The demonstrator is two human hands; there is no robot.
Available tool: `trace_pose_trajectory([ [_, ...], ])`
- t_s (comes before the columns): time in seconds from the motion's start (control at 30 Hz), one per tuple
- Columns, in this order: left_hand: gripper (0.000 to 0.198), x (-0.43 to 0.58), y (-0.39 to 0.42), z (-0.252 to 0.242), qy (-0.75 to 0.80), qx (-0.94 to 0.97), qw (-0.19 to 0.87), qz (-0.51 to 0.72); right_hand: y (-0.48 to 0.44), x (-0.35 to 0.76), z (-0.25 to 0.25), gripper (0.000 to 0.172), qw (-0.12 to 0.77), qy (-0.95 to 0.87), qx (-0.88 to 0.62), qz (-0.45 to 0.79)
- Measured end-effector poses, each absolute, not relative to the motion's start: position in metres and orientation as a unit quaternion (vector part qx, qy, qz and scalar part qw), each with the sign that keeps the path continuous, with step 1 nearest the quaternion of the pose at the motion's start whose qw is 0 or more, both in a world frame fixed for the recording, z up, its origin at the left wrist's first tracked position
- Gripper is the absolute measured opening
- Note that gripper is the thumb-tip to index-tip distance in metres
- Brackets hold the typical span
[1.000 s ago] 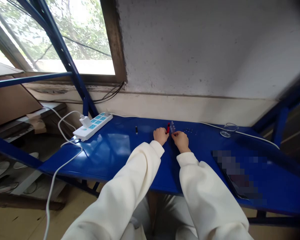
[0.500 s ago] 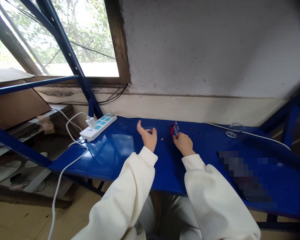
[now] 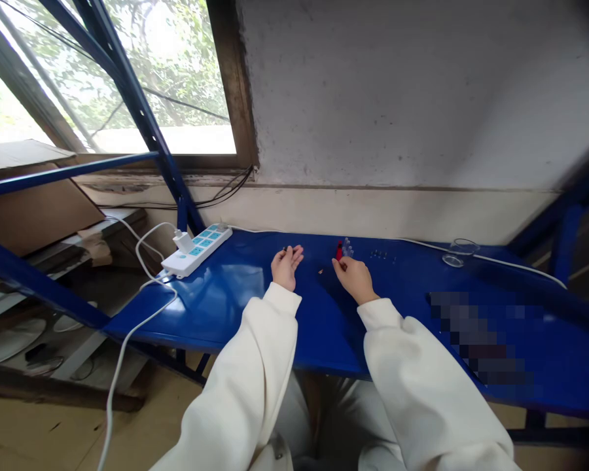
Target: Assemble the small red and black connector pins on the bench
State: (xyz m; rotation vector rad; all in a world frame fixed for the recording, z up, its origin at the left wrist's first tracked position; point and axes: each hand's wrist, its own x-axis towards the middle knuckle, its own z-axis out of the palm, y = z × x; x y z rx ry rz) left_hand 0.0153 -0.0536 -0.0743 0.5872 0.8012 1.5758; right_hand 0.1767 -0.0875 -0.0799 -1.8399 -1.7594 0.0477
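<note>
My right hand (image 3: 354, 278) is closed in a pinch at the near end of a small red object with a dark end (image 3: 339, 249), perhaps a tool handle; its exact kind is too small to tell. Right behind these fingers a clear, knobbly plastic strip (image 3: 348, 247), like a terminal block, lies on the blue table. My left hand (image 3: 285, 267) is apart to the left, palm partly up, fingers loosely bent and not pressed together. I see nothing held in it. A tiny copper-coloured bit (image 3: 321, 271) lies between the hands.
Several tiny screw-like pieces (image 3: 378, 254) lie right of the strip. A clear round container (image 3: 453, 260) is farther right, by a white cable. A blurred-out dark item (image 3: 476, 340) lies at the right front. A white power strip (image 3: 199, 251) sits at the left on the blue table (image 3: 235, 314).
My right hand has shifted slightly left, from the clear strip to the red object. My left hand has gone from widely spread fingers to loosely bent ones.
</note>
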Motion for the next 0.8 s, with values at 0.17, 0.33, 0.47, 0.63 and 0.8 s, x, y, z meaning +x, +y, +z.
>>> trace_pose_trajectory([
  [0.17, 0.033, 0.022, -0.063, -0.07, 0.305, 0.35, 0.68, 0.568, -0.091, 0.168, -0.077, 0.039, 0.376, -0.703, -0.599, 0.08],
  [0.33, 0.038, 0.028, -0.067, -0.072, 0.283, 0.403, 0.697, 0.521, -0.092, 0.165, -0.076, 0.04, 0.403, -0.712, -0.559, 0.138],
  [0.47, 0.037, 0.029, -0.068, -0.073, 0.287, 0.42, 0.697, 0.506, -0.092, 0.165, -0.077, 0.041, 0.419, -0.703, -0.556, 0.144],
  [0.63, 0.038, 0.03, -0.068, -0.074, 0.295, 0.411, 0.692, 0.515, -0.092, 0.166, -0.076, 0.038, 0.439, -0.705, -0.541, 0.137],
  [0.8, 0.038, 0.032, -0.068, -0.075, 0.292, 0.402, 0.686, 0.532, -0.094, 0.166, -0.076, 0.036, 0.445, -0.708, -0.535, 0.119],
])
